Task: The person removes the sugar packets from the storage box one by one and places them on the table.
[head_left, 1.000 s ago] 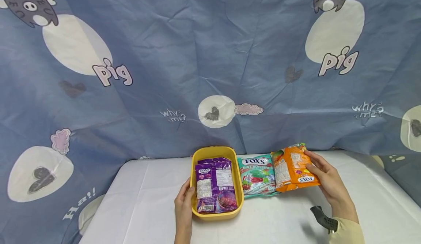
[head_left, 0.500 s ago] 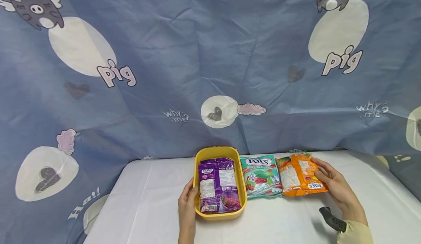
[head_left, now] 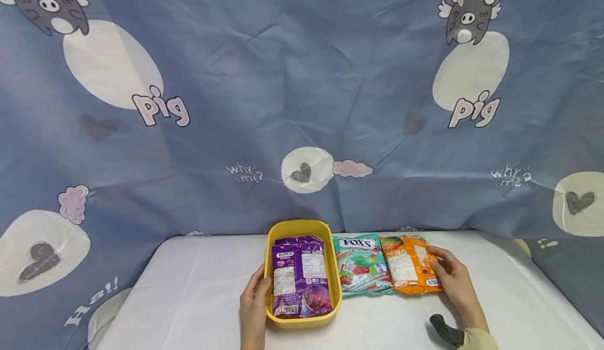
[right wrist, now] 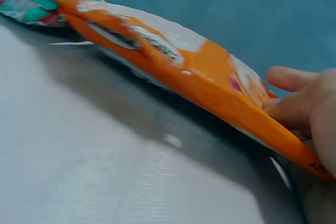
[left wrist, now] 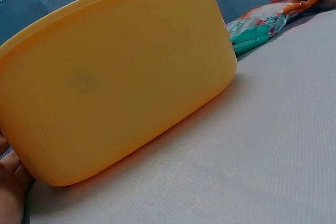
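Observation:
A yellow plastic tub (head_left: 332, 266) stands on the white-covered table and holds purple Fox's candy bags (head_left: 311, 287). My left hand (head_left: 254, 303) grips the tub's left side, thumb at the rim; in the left wrist view only some of its fingers (left wrist: 10, 166) show at the lower left. My right hand (head_left: 453, 282) pinches the right end of an orange Fox's candy bag (head_left: 408, 266). In the right wrist view the near edge of this orange bag (right wrist: 210, 90) is raised, with a shadow below. Its left end meets a green Fox's Mint Blossom bag (head_left: 363, 266).
The green bag lies against the tub's right side. A blue cloth with pig prints (head_left: 264, 103) hangs behind the table's (head_left: 198, 292) back edge. A black curved piece (head_left: 445, 331) sits at the right sleeve (head_left: 476, 339).
The orange bag has come down from a tilt over the green bag to lie beside it, the right hand still holding it. The left hand stays at the tub. The head view has shifted slightly.

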Demonstrator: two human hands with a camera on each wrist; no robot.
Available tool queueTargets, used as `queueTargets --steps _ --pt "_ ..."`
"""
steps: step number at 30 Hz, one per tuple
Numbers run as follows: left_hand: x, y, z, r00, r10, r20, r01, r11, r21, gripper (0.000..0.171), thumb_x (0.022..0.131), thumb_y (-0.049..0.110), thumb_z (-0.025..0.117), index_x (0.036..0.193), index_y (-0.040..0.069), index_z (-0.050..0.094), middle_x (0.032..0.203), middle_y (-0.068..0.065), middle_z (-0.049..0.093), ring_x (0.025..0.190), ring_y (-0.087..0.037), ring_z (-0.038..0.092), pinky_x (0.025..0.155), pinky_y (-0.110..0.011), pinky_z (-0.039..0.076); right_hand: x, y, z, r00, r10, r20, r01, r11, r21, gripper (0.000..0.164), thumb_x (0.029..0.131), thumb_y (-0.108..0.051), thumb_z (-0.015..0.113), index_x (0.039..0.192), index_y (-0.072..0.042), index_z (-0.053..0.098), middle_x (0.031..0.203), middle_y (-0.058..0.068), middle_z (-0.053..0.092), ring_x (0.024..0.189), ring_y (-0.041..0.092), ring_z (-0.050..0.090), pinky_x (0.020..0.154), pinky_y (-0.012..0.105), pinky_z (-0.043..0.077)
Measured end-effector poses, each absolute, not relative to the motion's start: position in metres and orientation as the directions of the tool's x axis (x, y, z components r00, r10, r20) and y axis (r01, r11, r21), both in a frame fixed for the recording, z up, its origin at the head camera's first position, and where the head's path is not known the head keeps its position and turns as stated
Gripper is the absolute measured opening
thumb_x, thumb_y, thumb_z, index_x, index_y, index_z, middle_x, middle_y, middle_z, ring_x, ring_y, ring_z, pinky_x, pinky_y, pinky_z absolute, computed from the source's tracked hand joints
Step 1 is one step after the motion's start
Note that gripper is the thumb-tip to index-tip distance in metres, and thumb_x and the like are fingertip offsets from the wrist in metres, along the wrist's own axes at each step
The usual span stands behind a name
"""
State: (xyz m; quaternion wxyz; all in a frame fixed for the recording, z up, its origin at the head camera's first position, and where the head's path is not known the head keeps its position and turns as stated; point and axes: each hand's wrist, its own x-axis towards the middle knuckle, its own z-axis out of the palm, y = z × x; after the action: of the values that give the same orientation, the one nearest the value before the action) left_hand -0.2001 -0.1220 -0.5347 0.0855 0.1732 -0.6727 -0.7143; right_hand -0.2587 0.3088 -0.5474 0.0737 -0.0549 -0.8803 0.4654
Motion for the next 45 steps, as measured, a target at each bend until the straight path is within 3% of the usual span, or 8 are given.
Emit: queueTargets --steps 5,8,12,17,24,31,36,45 --pt "-0.203 -0.118 -0.533 -0.937 -0.337 -0.095 -0.074 -0.075 0.994 0.047 0.097 0.035 0.050 0.140 0.017 0.046 0.146 -0.007 0.045 0.137 -0.025 0.039 0.115 -0.043 0.033 -0.259 0.311 -0.548 -0.950 0.247 0.192 0.006 0.628 -0.778 0.035 0.099 -0.019 0.048 0.132 -0.010 0.049 0.138 0.020 0.048 0.118 0.038 0.053 0.074 0.003 0.044" --pt "-0.206 -0.118 -0.532 -0.932 -0.356 -0.073 -0.053 -0.066 0.996 0.047 0.096 0.036 0.050 0.139 0.017 0.048 0.145 -0.006 0.047 0.136 -0.024 0.040 0.115 -0.041 0.033 -0.264 0.308 -0.546 -0.935 0.262 0.240 -0.017 0.643 -0.766 0.033 0.099 -0.019 0.047 0.130 -0.008 0.051 0.138 0.019 0.049 0.116 0.037 0.055 0.084 0.018 0.054" --pt "-0.210 -0.120 -0.531 -0.926 -0.373 -0.055 -0.038 -0.053 0.998 0.044 0.097 0.032 0.050 0.138 0.017 0.049 0.144 -0.005 0.048 0.135 -0.022 0.042 0.113 -0.039 0.035 -0.270 0.301 -0.544 -0.908 0.332 0.257 -0.003 0.607 -0.795 0.032 0.099 -0.017 0.043 0.129 -0.009 0.052 0.135 0.015 0.052 0.118 0.033 0.054 0.099 0.037 0.049" --pt "-0.212 -0.122 -0.532 -0.927 -0.372 -0.048 -0.033 -0.047 0.998 0.042 0.097 0.028 0.050 0.137 0.018 0.050 0.143 -0.004 0.049 0.134 -0.022 0.043 0.113 -0.037 0.035 -0.268 0.293 -0.542 -0.838 0.494 0.233 0.041 0.482 -0.875 0.032 0.099 -0.017 0.040 0.127 -0.009 0.052 0.128 0.009 0.055 0.118 0.020 0.050 0.106 0.042 0.043" --pt "-0.211 -0.122 -0.535 -0.929 -0.369 -0.044 -0.026 -0.053 0.998 0.041 0.097 0.028 0.050 0.137 0.020 0.051 0.143 -0.003 0.050 0.134 -0.020 0.043 0.113 -0.036 0.035 -0.252 0.281 -0.538 -0.750 0.615 0.245 -0.004 0.366 -0.931 0.028 0.098 -0.016 0.042 0.121 -0.007 0.055 0.118 0.005 0.056 0.105 -0.005 0.046 0.104 0.028 0.043" --pt "-0.207 -0.125 -0.533 -0.926 -0.376 -0.047 -0.029 -0.054 0.998 0.041 0.097 0.028 0.050 0.137 0.019 0.050 0.143 -0.003 0.049 0.134 -0.019 0.043 0.113 -0.036 0.035 -0.244 0.266 -0.537 -0.703 0.581 0.410 -0.248 0.340 -0.907 0.021 0.095 0.000 0.044 0.109 0.000 0.059 0.101 -0.009 0.059 0.096 -0.004 0.052 0.082 0.006 0.041" --pt "-0.204 -0.127 -0.533 -0.922 -0.383 -0.060 -0.044 -0.051 0.998 0.040 0.097 0.027 0.050 0.137 0.019 0.051 0.142 -0.002 0.050 0.133 -0.019 0.044 0.113 -0.036 0.036 -0.229 0.245 -0.536 -0.734 0.464 0.495 -0.438 0.234 -0.868 0.020 0.091 0.011 0.045 0.109 0.013 0.054 0.100 -0.002 0.061 0.093 0.005 0.059 0.078 0.009 0.048" --pt "-0.198 -0.127 -0.537 -0.931 -0.358 -0.068 -0.052 -0.055 0.997 0.043 0.097 0.031 0.050 0.139 0.019 0.048 0.145 -0.006 0.046 0.137 -0.024 0.039 0.115 -0.042 0.032 -0.211 0.206 -0.533 -0.839 0.188 0.511 -0.506 0.080 -0.859 0.020 0.090 0.014 0.046 0.110 0.015 0.050 0.107 0.005 0.061 0.099 0.009 0.060 0.083 0.012 0.050"
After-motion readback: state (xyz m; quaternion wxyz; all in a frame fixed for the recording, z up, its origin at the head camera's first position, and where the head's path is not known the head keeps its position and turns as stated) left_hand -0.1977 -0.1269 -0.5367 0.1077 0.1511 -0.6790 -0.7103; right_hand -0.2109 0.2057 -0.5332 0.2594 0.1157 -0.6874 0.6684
